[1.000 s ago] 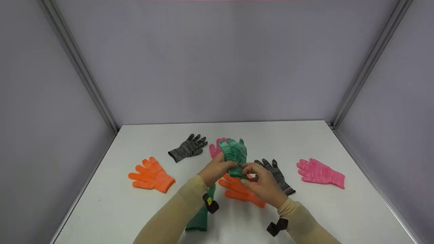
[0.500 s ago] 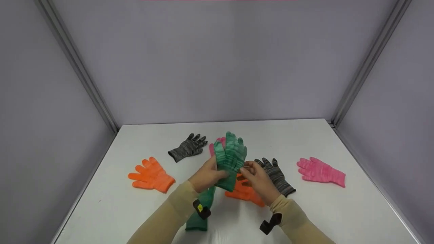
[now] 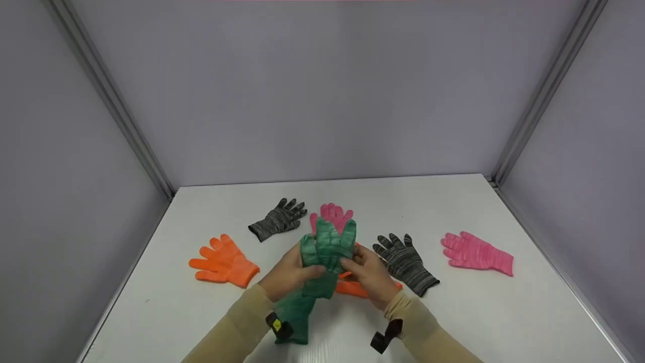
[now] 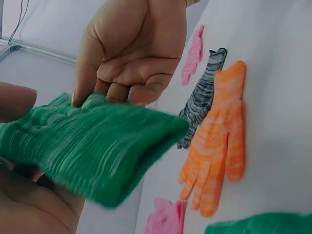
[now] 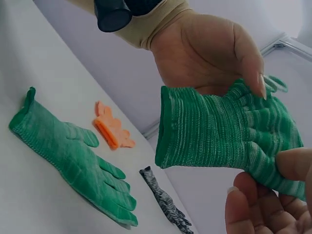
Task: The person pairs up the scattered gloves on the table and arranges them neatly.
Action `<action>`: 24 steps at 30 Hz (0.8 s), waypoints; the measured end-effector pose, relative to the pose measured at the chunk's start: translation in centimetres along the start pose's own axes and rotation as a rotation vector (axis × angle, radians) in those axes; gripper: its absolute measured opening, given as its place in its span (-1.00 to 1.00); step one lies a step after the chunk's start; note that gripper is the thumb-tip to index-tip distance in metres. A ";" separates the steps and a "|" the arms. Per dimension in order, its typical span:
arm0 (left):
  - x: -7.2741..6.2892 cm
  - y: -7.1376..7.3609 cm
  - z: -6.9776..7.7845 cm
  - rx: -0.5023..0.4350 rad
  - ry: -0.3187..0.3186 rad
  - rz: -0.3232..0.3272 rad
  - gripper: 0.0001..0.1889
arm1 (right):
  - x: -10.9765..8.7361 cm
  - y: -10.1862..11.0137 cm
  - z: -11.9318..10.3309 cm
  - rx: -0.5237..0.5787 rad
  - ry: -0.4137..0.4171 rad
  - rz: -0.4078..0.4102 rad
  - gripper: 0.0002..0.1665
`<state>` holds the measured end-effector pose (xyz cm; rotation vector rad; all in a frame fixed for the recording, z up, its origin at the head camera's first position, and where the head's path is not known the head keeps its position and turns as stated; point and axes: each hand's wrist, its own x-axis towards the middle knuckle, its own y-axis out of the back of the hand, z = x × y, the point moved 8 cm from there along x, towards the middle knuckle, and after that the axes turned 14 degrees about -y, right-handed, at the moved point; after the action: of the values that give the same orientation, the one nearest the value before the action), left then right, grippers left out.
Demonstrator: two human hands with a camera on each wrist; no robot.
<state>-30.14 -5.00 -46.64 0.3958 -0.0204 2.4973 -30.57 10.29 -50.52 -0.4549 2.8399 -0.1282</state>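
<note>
A green knit glove [image 3: 327,252] is held up between both hands, its cuff toward the person and its fingers pointing away. My left hand [image 3: 288,275] grips it on the left, thumb over the front near the cuff. On the opposite side my right hand [image 3: 372,276] pinches the palm part between thumb and fingers. In the right wrist view the held glove [image 5: 209,129] shows its cuff opening at the left. A second green glove [image 5: 83,158] lies flat on the table, partly hidden below the left hand in the head view.
On the white table [image 3: 166,312] lie two orange gloves, one at left [image 3: 225,261] and one partly covered behind the hands. Two grey-black gloves lie at back left [image 3: 279,218] and right of centre [image 3: 409,264]. Pink gloves lie at back centre [image 3: 333,214] and far right [image 3: 476,253].
Both hands have drawn the green glove toward the person and slightly left. Its bunched fingers have spread out, and the pink glove behind shows more.
</note>
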 end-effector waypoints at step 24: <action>-3.7 3.8 -2.4 0.140 0.153 0.129 -0.24 | 0.3 -4.5 3.5 -0.035 -0.108 -0.126 -0.34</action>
<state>-30.11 -9.98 -49.68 0.2666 0.1974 2.6587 -28.62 5.79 -53.37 -0.6296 2.7109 -0.0747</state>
